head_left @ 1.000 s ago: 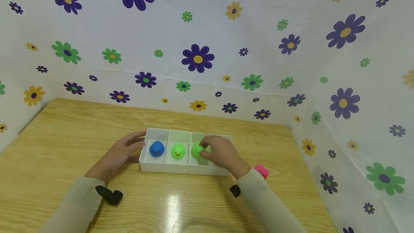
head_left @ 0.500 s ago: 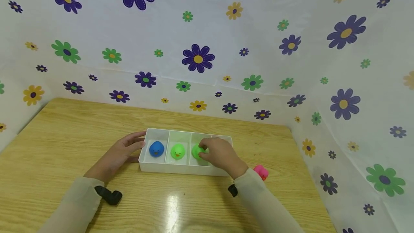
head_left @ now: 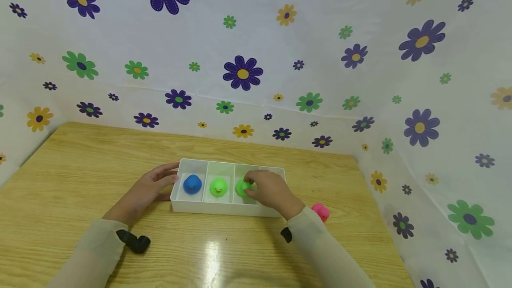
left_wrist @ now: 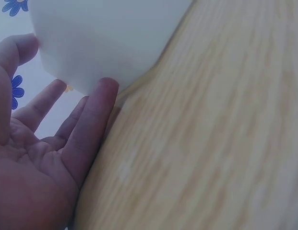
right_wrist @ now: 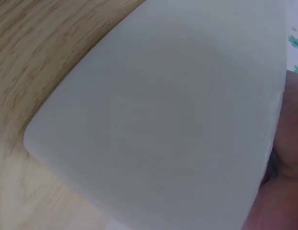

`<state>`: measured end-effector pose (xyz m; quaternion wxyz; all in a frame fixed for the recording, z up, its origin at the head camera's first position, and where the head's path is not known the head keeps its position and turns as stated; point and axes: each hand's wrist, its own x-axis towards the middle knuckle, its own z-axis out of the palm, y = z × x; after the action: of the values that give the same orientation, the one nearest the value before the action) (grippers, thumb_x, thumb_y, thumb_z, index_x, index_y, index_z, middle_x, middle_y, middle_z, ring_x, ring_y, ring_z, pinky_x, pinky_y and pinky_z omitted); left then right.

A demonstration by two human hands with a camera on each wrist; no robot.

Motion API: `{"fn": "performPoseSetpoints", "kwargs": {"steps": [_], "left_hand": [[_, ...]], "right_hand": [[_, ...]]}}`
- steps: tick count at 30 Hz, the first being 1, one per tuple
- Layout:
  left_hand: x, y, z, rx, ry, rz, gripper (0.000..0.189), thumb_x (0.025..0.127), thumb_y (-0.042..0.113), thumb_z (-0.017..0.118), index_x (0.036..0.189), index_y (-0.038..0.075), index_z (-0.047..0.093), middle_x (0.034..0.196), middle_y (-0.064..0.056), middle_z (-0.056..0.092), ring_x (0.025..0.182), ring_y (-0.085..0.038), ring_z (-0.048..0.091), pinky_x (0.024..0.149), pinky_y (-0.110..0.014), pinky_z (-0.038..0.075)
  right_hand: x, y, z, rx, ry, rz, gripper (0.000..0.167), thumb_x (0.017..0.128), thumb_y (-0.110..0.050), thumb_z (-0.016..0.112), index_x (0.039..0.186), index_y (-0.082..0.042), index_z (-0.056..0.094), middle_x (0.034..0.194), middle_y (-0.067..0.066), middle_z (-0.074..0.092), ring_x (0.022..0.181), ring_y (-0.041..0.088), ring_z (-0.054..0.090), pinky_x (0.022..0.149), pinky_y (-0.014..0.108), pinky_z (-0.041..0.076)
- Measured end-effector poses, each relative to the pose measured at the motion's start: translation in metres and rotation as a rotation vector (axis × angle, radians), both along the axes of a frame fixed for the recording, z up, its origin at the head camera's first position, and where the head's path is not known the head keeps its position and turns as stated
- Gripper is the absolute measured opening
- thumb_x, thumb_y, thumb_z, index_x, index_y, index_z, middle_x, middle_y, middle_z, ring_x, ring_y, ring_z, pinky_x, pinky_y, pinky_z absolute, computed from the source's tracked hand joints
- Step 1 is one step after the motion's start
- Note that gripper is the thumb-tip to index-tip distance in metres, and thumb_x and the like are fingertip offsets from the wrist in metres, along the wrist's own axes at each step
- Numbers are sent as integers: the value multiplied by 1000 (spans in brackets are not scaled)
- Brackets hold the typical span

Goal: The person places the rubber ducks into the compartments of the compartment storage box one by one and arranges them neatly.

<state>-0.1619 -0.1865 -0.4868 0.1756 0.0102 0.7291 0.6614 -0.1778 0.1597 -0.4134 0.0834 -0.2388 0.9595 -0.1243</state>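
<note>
My right fingers [head_left: 253,175] pinch the right green duck [head_left: 240,188], left fingers [left_wrist: 93,122] extended against the box [head_left: 216,208], and a bump could slide it.

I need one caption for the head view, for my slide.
The left hand touches a divided white box; the right hand is at a green duck inside.

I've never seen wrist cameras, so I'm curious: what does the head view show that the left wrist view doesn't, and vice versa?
Only the head view shows the blue duck, two green ducks, pink duck and right hand. Only the left wrist view shows the palm of the left hand. Both share the left hand, white box, wooden table and flowered backdrop.
</note>
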Motion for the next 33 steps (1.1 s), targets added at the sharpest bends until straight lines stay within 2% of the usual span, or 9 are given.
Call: {"fn": "performPoseSetpoints", "kwargs": {"steps": [6,10,12,16,21,24,27,29,33], "left_hand": [[2,-1,0,-32,-19,10,69,104,49,59,163,25,33,163,-14,38,145,-39,43,104,-48,54],[3,-2,-1,-30,-17,12,68,104,48,59,163,26,34,162,-13,39,143,-38,45,103,-47,54],[3,-1,-1,-29,-18,12,67,104,48,59,163,25,34,162,-13,38,144,-39,44,103,-47,54],[3,-1,0,-32,-21,14,68,104,48,59,163,24,34,163,-15,38,145,-40,43,104,-48,54],[3,-1,2,-38,-12,6,70,103,50,60,163,24,34,163,-15,38,145,-40,43,103,-46,55],[2,-1,3,-36,-7,4,71,103,51,60,163,24,33,163,-15,37,145,-40,42,103,-46,55],[3,-1,3,-32,-9,6,71,103,50,60,163,24,33,162,-15,37,145,-40,42,103,-46,55],[3,-1,4,-33,-11,7,70,103,49,60,163,24,33,162,-15,38,145,-40,42,103,-46,55],[4,0,5,-37,-12,7,69,104,49,59,163,24,33,163,-16,37,146,-41,41,104,-47,54]], "right_hand": [[9,20,16,-13,122,13,36,95,-29,76,128,-14,69,125,1,69,110,21,69,93,42,58],[16,55,32,-54,154,-32,35,96,-26,75,128,-12,69,124,1,69,112,24,69,94,45,58],[19,80,34,-61,153,-62,34,96,-25,74,127,-10,69,124,3,70,113,26,68,94,48,57],[28,132,28,-37,141,-107,32,96,-20,75,124,-6,70,121,8,71,113,32,68,94,53,56],[45,176,18,-23,32,-173,32,96,-21,75,123,-4,70,113,7,73,106,34,69,91,55,57],[53,188,11,-35,-38,-206,30,96,-25,75,120,-7,71,108,2,73,88,23,67,80,45,58],[58,194,3,-79,-92,-230,25,96,-26,75,116,-11,72,107,-2,72,75,13,56,68,33,51],[60,197,-3,-117,-111,-247,21,96,-24,76,112,-12,73,108,-1,71,69,11,49,62,28,46],[61,199,-8,-158,-111,-274,15,95,-22,76,108,-15,74,106,-1,71,61,10,45,53,26,42]]}}
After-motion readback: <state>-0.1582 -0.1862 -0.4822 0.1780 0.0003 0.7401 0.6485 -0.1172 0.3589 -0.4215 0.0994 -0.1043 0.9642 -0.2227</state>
